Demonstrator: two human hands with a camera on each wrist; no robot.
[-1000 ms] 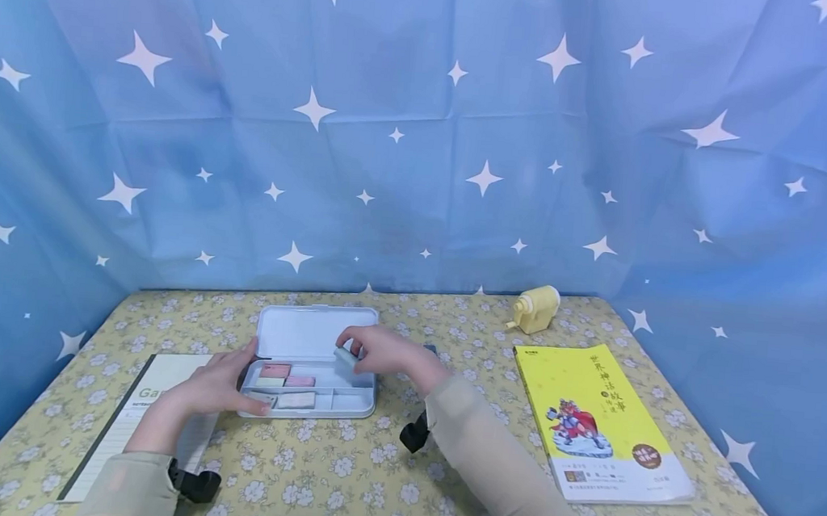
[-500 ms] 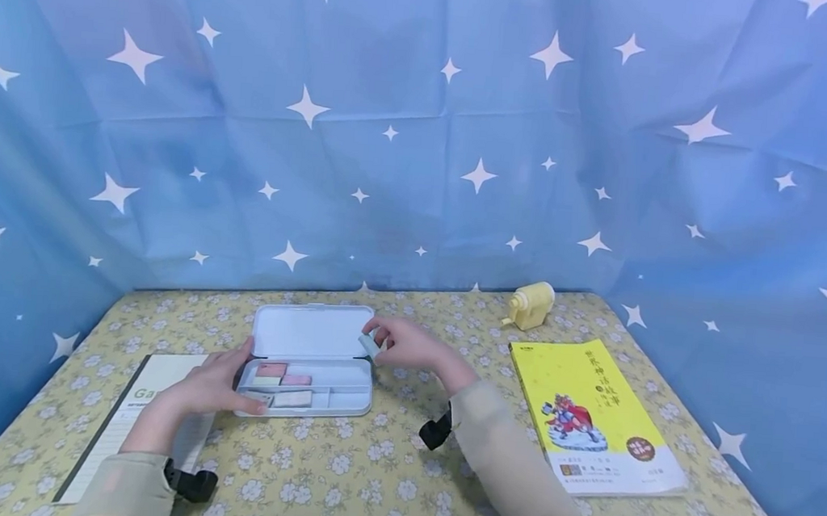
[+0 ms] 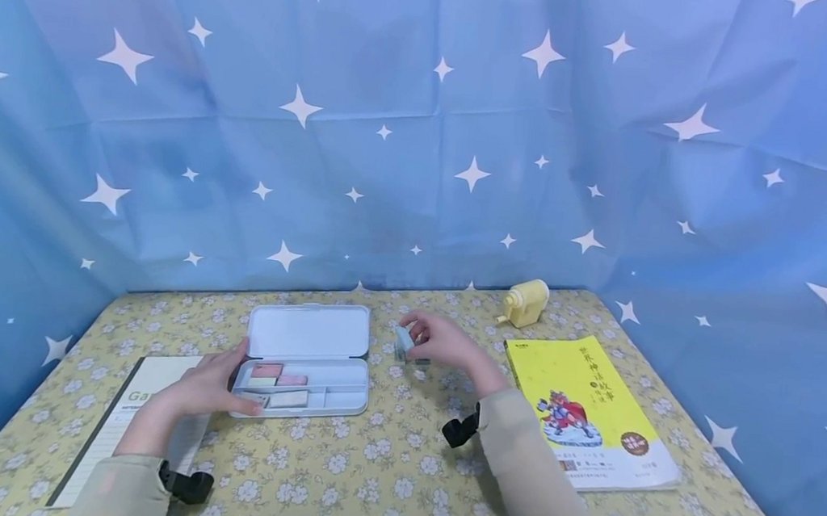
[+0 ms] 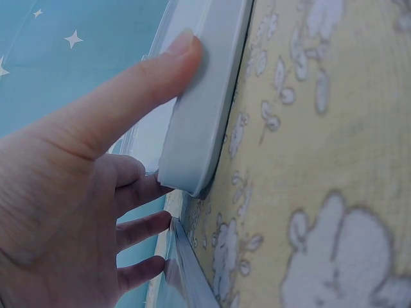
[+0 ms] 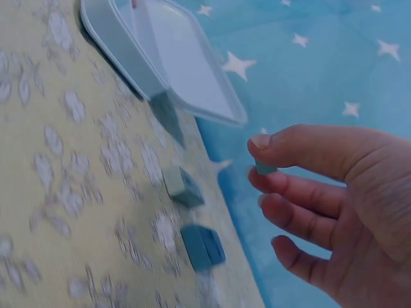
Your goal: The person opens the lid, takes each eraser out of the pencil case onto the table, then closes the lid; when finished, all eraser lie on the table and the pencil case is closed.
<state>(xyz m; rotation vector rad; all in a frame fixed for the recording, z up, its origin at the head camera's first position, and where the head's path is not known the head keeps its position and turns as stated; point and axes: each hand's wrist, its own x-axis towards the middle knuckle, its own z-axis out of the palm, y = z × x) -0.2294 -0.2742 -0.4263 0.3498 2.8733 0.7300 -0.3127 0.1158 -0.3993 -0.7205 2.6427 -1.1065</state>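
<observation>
A white pencil case [image 3: 347, 400] lies with its lid [image 3: 309, 332] tipped back. Inside it are a red eraser [image 3: 266, 369], a pink eraser [image 3: 292, 380], a white eraser [image 3: 289, 399] and other small ones. My left hand [image 3: 202, 387] holds the case's left end, thumb [image 4: 183, 54] on the front wall and index finger behind the corner. Right of the case, my right hand [image 3: 443, 341] pinches a small blue-green eraser [image 5: 265, 169] between thumb and fingers, mostly hidden by them. Near it on the table are a pale green eraser [image 5: 182, 186] and a blue one [image 5: 202, 247].
A notebook [image 3: 100, 444] lies partly under my left forearm. To the right are a yellow book [image 3: 551, 366] and, behind it, a yellow pencil sharpener [image 3: 526, 303]. A starry blue curtain [image 3: 424, 129] hangs behind the flowered tablecloth [image 3: 337, 487].
My right hand has carried the blue-green eraser from over the case rightward to the table beside it. My left hand has stayed on the case. The head view has shifted slightly right.
</observation>
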